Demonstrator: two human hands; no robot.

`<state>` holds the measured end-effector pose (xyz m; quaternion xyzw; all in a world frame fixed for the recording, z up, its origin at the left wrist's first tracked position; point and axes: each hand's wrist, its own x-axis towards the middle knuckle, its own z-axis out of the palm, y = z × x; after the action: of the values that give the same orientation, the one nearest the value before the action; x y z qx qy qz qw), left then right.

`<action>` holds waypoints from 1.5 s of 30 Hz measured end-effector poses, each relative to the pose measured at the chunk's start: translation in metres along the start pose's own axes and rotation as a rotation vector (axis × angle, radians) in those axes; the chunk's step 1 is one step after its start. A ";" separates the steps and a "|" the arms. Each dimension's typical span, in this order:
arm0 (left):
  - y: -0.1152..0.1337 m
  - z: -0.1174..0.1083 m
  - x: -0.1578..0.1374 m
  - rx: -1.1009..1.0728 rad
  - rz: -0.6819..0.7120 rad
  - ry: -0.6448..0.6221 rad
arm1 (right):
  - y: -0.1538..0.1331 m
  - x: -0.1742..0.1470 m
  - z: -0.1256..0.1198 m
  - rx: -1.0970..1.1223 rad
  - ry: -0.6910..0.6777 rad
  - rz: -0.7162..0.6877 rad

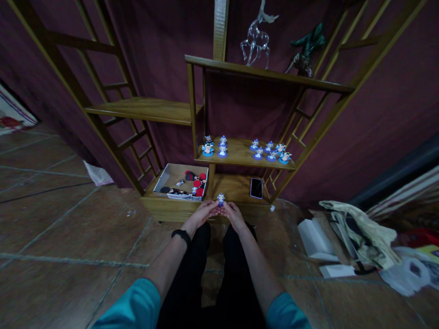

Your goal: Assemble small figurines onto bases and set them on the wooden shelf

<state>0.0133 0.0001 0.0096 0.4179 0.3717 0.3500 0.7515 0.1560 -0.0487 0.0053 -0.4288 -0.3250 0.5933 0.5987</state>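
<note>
Both hands meet low in front of the wooden shelf unit, holding one small white-and-purple figurine [221, 198] upright by its base. My left hand [206, 211] closes on it from the left, and my right hand [233, 214] from the right. Just beyond, to the left, an open cardboard box [163, 179] on the bottom board holds several red and black figurines [197, 183] and a small white one. On the shelf above stand several similar figurines, one group [222, 151] at the left end and another [259, 153] towards the right.
A phone [256, 188] lies on the bottom board [231, 186] at the right. Higher up stand a clear deer statue [255, 41] and a dark green statue [307, 50]. White boxes [317, 240], a cloth bag [366, 233] and a plastic bag [406, 276] lie on the floor at right.
</note>
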 end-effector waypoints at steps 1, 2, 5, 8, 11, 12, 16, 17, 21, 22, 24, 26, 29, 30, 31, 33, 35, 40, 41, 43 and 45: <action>0.000 0.000 0.001 -0.003 -0.007 0.001 | 0.000 0.000 0.000 -0.004 0.002 -0.004; 0.000 -0.001 0.001 -0.006 -0.014 0.000 | 0.001 0.000 0.000 -0.008 0.004 -0.008; 0.000 -0.001 0.002 -0.015 -0.037 -0.002 | 0.002 0.001 -0.001 -0.017 0.017 -0.015; 0.000 -0.002 0.003 -0.016 -0.062 0.003 | 0.004 0.003 -0.002 -0.025 0.009 -0.014; 0.000 -0.002 0.003 -0.017 -0.073 -0.006 | 0.008 0.006 -0.004 -0.039 0.007 -0.017; 0.000 -0.002 0.003 -0.019 -0.074 -0.008 | 0.010 0.007 -0.005 -0.044 0.008 -0.018; 0.002 -0.001 0.003 -0.023 -0.092 0.005 | 0.015 0.010 -0.007 -0.061 0.011 -0.018; 0.002 -0.001 0.002 -0.025 -0.097 0.010 | 0.015 0.011 -0.007 -0.066 0.015 -0.022; 0.004 0.000 0.002 -0.028 -0.119 0.021 | 0.014 0.012 -0.006 -0.083 0.035 -0.035; 0.004 0.000 0.002 -0.027 -0.124 0.024 | 0.014 0.012 -0.005 -0.091 0.040 -0.036; 0.004 -0.001 0.003 -0.023 -0.132 0.030 | 0.013 0.012 -0.004 -0.112 0.053 -0.037; 0.004 -0.001 0.003 -0.024 -0.131 0.025 | 0.012 0.012 -0.004 -0.129 0.058 -0.046; 0.004 -0.002 0.003 -0.033 -0.117 -0.003 | 0.011 0.011 -0.003 -0.137 0.067 -0.060; 0.004 -0.002 0.002 -0.037 -0.110 -0.010 | 0.011 0.011 -0.003 -0.136 0.069 -0.063; 0.004 -0.002 0.002 -0.041 -0.103 -0.014 | 0.011 0.011 -0.004 -0.131 0.068 -0.063; 0.005 -0.002 0.001 -0.048 -0.082 -0.010 | 0.011 0.011 -0.004 -0.105 0.052 -0.053; 0.005 -0.002 -0.001 -0.057 -0.045 -0.008 | 0.011 0.010 -0.005 -0.051 0.038 -0.037; 0.001 -0.002 -0.001 -0.066 0.049 0.000 | 0.009 0.009 -0.007 0.080 0.046 -0.007; 0.000 -0.002 -0.001 -0.066 0.058 0.010 | 0.008 0.009 -0.007 0.091 0.045 -0.001; -0.002 -0.001 0.000 -0.067 0.073 0.030 | 0.007 0.008 -0.007 0.103 0.040 0.006; -0.003 -0.001 0.001 -0.067 0.083 0.039 | 0.006 0.008 -0.007 0.111 0.031 0.007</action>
<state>0.0135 0.0001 0.0060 0.4006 0.3568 0.4012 0.7425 0.1598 -0.0423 -0.0040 -0.4051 -0.2807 0.6057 0.6247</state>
